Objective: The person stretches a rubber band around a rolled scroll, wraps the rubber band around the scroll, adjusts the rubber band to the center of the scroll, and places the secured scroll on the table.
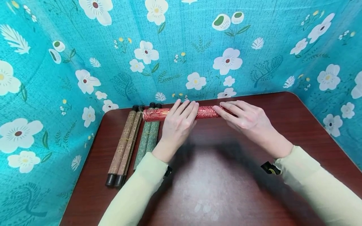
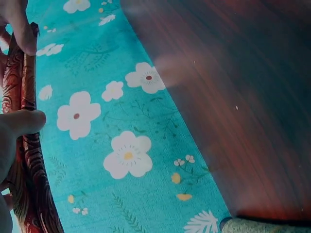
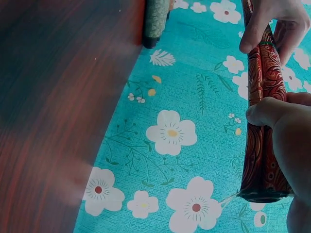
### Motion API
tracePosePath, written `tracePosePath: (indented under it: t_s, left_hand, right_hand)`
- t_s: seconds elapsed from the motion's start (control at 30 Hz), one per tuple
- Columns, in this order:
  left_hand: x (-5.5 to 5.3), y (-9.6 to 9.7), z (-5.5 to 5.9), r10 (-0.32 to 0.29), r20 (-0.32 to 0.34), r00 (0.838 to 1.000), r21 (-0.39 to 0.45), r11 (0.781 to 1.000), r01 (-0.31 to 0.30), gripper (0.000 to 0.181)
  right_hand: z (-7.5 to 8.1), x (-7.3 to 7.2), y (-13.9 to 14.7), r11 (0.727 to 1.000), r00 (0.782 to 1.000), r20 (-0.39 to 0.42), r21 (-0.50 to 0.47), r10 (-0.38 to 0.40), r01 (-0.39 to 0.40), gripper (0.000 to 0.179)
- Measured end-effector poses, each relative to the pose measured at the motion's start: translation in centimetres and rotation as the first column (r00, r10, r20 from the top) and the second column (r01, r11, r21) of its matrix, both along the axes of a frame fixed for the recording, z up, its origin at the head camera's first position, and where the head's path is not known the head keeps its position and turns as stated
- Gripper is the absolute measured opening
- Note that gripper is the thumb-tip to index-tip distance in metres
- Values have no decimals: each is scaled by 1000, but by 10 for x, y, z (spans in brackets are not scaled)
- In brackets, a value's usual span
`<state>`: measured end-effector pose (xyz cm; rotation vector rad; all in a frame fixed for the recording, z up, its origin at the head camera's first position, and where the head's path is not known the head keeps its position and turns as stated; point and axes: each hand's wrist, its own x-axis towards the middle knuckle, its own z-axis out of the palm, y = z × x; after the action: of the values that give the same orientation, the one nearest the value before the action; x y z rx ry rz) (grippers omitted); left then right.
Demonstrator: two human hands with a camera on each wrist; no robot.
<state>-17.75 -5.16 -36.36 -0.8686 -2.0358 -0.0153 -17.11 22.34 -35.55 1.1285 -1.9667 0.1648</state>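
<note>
A rolled red scroll (image 1: 154, 115) with a gold swirling pattern is held level near the back edge of the table. My left hand (image 1: 178, 121) grips it around the middle, fingers over the top and thumb on the near side. Toward its right end, my right hand (image 1: 246, 117) holds it between thumb and fingers. Two rolls lie side by side within the scroll (image 3: 265, 160) in the right wrist view, where a thin green tie shows around them near the left hand. In the left wrist view, the left thumb presses across both rolls (image 2: 29, 150).
On the dark red-brown table (image 1: 209, 185), a brown patterned scroll (image 1: 121, 147) with black ends lies at the left. Beside it lies a green scroll (image 1: 148, 135), its far end partly behind the red one. A turquoise flowered cloth (image 1: 175, 40) hangs behind the table.
</note>
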Motion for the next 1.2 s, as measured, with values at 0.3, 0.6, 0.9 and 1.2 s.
tracePosePath:
  t_s: [0.3,0.6,0.9,1.2]
  left_hand:
    - [0,-18,3,28,32,999,23,999,-29,66]
    - [2,-14,6,6,80,997,-2,1000,-6,58]
    - [3,-3,8,5,81,997,14,1000,-6,53]
    - [3,3,10,21,59,998,-21,1000,-20,54]
  right_hand:
    - [3,-3,6,1000,1000,27,12,-9,9,38]
    - [6,0,3,1000,1000,4,14,1,-1,37]
    - [4,1,2,1000,1000,22,18,-15,15,38]
    - [5,-1,-2,1000,1000,25,15,3,-3,42]
